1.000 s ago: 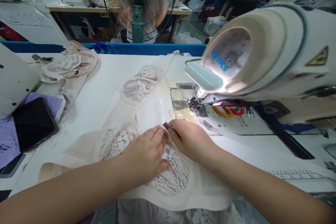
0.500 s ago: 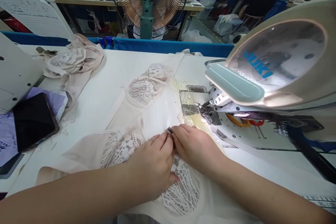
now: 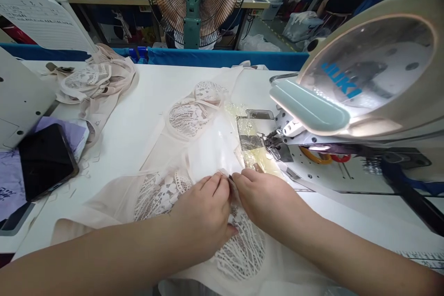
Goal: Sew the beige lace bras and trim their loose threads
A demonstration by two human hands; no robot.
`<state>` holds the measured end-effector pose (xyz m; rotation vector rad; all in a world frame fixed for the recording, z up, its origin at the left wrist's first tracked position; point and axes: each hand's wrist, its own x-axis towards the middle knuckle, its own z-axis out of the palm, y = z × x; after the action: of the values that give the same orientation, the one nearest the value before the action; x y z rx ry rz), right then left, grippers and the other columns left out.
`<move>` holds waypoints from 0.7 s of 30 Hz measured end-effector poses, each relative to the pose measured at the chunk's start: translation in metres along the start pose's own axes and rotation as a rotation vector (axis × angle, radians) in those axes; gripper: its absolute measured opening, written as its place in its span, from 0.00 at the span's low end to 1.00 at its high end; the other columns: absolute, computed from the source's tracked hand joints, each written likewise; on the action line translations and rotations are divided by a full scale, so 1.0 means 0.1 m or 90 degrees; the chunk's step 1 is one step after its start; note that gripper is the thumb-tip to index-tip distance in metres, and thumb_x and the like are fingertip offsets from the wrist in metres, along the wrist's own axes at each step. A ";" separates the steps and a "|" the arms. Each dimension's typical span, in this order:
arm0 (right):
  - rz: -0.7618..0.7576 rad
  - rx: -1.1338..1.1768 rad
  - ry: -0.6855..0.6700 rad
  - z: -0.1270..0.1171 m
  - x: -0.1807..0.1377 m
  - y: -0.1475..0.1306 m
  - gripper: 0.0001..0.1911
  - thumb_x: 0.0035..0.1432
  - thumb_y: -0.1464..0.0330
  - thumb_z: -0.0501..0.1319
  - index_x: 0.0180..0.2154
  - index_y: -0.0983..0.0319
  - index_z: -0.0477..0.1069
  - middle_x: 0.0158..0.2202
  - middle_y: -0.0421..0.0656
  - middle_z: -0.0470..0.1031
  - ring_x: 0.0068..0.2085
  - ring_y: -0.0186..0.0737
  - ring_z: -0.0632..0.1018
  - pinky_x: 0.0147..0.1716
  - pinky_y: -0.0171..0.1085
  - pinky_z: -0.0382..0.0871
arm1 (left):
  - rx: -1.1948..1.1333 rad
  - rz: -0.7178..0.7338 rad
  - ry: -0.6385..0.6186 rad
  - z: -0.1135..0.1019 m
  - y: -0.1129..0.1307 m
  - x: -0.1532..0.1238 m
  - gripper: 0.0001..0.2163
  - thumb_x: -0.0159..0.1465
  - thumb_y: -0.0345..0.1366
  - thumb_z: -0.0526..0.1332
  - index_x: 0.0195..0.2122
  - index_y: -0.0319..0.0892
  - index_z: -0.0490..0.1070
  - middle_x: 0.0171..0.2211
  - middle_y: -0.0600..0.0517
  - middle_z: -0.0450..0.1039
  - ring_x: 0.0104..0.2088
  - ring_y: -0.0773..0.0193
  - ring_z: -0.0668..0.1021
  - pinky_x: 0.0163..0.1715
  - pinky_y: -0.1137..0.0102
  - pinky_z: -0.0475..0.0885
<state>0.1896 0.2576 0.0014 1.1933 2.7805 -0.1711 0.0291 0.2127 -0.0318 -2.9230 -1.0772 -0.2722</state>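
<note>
A pale pink lace bra [image 3: 239,249] lies across the white table below my hands. My left hand [image 3: 204,217] is closed, its fingertips pinching the fabric edge between the cups. Right beside it, my right hand [image 3: 267,194] pinches the same edge, with the fingertips of both hands nearly touching. A small dark tip shows between them, too small to name. Farther back, another lace bra [image 3: 189,120] lies flat. To the right stands a sewing machine [image 3: 367,74] with its presser foot [image 3: 274,138] beside a yellowish taped plate [image 3: 255,148].
A heap of similar bras [image 3: 100,78] sits at the back left. A black phone [image 3: 47,162] rests on purple paper at the left. Scissors with orange and red handles [image 3: 321,156] lie under the machine arm. A large fan [image 3: 196,4] stands beyond the blue table edge [image 3: 222,58].
My right hand has shifted slightly right and down, opening a small gap from my left fingertips with fabric between. The small grey piece at the fingertips now shows only a dark tip.
</note>
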 end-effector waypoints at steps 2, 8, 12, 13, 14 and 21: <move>-0.014 -0.007 0.052 0.01 -0.08 0.03 0.10 0.45 0.82 0.54 0.22 0.62 0.65 0.19 0.40 0.63 0.19 0.33 0.62 0.19 0.33 0.51 | 0.003 -0.004 0.005 0.00 0.00 0.00 0.26 0.64 0.45 0.51 0.51 0.23 0.65 0.53 0.32 0.66 0.55 0.44 0.68 0.53 0.57 0.65; 0.059 0.022 0.125 0.08 -0.21 0.09 0.11 0.51 0.78 0.51 0.20 0.63 0.63 0.18 0.39 0.60 0.18 0.31 0.58 0.17 0.32 0.44 | 0.003 -0.027 -0.025 -0.01 0.01 0.00 0.28 0.63 0.47 0.53 0.53 0.25 0.64 0.55 0.34 0.64 0.55 0.47 0.67 0.55 0.60 0.62; 0.081 0.043 0.108 0.12 -0.13 0.07 0.09 0.51 0.78 0.52 0.23 0.63 0.64 0.20 0.39 0.61 0.19 0.32 0.58 0.18 0.32 0.44 | 0.006 -0.019 -0.019 0.00 0.00 0.00 0.28 0.63 0.47 0.52 0.54 0.26 0.63 0.54 0.34 0.66 0.55 0.46 0.68 0.55 0.58 0.62; 0.082 0.047 0.098 0.12 -0.11 0.06 0.08 0.51 0.78 0.52 0.23 0.64 0.65 0.21 0.39 0.61 0.20 0.32 0.58 0.18 0.32 0.44 | 0.005 -0.021 -0.024 -0.01 0.00 0.00 0.28 0.63 0.47 0.52 0.54 0.27 0.63 0.53 0.34 0.66 0.55 0.45 0.68 0.54 0.58 0.63; 0.083 0.051 0.090 0.12 -0.09 0.05 0.08 0.51 0.78 0.53 0.24 0.64 0.65 0.21 0.39 0.61 0.20 0.31 0.58 0.19 0.32 0.44 | 0.003 -0.022 -0.029 -0.01 0.00 0.00 0.27 0.63 0.48 0.52 0.55 0.28 0.62 0.53 0.34 0.66 0.55 0.46 0.68 0.54 0.58 0.64; 0.074 0.069 0.075 0.09 -0.05 0.01 0.08 0.50 0.80 0.53 0.23 0.64 0.65 0.20 0.37 0.59 0.20 0.31 0.58 0.19 0.31 0.47 | -0.008 -0.015 -0.018 -0.03 -0.02 0.01 0.24 0.64 0.46 0.51 0.53 0.32 0.65 0.54 0.36 0.66 0.55 0.46 0.68 0.53 0.57 0.65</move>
<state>0.1944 0.2534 -0.0073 1.4303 2.8227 -0.2527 0.0281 0.2152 -0.0285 -2.9357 -1.1179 -0.2385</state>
